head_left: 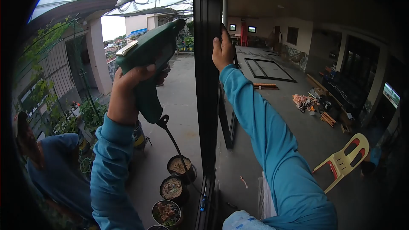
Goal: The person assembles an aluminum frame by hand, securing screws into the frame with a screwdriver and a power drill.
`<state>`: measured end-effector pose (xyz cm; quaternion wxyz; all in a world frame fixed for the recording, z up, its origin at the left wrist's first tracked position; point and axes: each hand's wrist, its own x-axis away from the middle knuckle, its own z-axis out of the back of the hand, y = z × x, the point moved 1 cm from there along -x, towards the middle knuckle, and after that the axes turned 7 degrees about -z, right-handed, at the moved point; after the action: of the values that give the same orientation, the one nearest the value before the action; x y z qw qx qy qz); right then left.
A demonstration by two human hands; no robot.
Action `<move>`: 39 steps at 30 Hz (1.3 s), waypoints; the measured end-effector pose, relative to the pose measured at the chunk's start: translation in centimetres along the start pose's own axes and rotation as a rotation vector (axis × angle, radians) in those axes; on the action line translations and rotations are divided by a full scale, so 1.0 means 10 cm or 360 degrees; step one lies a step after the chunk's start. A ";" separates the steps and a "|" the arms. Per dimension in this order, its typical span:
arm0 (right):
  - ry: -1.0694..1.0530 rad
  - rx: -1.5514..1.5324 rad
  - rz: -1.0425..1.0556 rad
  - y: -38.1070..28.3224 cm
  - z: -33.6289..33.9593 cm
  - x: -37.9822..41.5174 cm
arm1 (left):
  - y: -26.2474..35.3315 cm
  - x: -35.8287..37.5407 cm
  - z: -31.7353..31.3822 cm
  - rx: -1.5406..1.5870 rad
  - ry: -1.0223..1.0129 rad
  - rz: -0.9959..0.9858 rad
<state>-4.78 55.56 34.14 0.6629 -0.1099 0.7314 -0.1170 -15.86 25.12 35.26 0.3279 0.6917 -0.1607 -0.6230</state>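
Observation:
My left hand (128,87) is wrapped round the handle of a dark green corded power drill (151,51), whose nose points up and to the right, near the dark metal frame post (207,81). A black cord hangs from the bottom of its handle. My right hand (223,51) is raised on the right side of the post and rests against it. Its thumb and at least one finger point upward; the other fingers are partly hidden, and nothing shows in it.
Potted plants (171,188) stand below, left of the post. A person in a blue shirt (61,172) is at the lower left. On the right are a yellow chair (345,157), a dark rectangular frame (269,69) on the floor, and scattered materials (304,101).

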 end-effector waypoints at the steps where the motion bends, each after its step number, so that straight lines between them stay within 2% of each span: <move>1: 0.0014 0.0020 0.0066 -0.01 0.01 -0.01 | 0.01 -0.11 0.03 -0.0034 0.0007 -0.0064; 5: 0.0042 0.0092 0.0126 -0.07 0.02 -0.01 | 0.17 -0.42 -0.01 -0.0210 0.0042 -0.0042; 9: -0.0127 -0.0003 -0.0081 -0.05 0.03 0.00 | 0.17 -0.53 -0.05 -0.0336 -0.0073 -0.0062; 12: -0.0068 0.0055 -0.0013 -0.04 0.02 0.01 | 0.19 -0.52 -0.16 -0.0449 -0.0085 -0.0056; 14: 0.0076 0.0104 0.0177 -0.04 0.01 0.00 | 0.15 -0.56 -0.19 -0.0480 -0.0077 -0.0053; 26: -0.0021 0.0045 0.0070 0.07 0.00 0.00 | 0.07 -0.70 -0.31 -0.0558 -0.0052 -0.0029; 37: 0.0045 0.0090 0.0123 0.09 -0.04 -0.01 | 0.10 -0.76 -0.39 -0.0748 -0.0063 -0.0068; 39: 0.0052 0.0082 0.0131 0.08 -0.04 -0.02 | 0.19 -0.83 -0.40 -0.0775 -0.0136 0.0038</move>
<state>-5.13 56.39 34.08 0.6576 -0.0606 0.7428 -0.1101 -13.08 29.95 42.82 0.4853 0.5632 -0.0278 -0.6682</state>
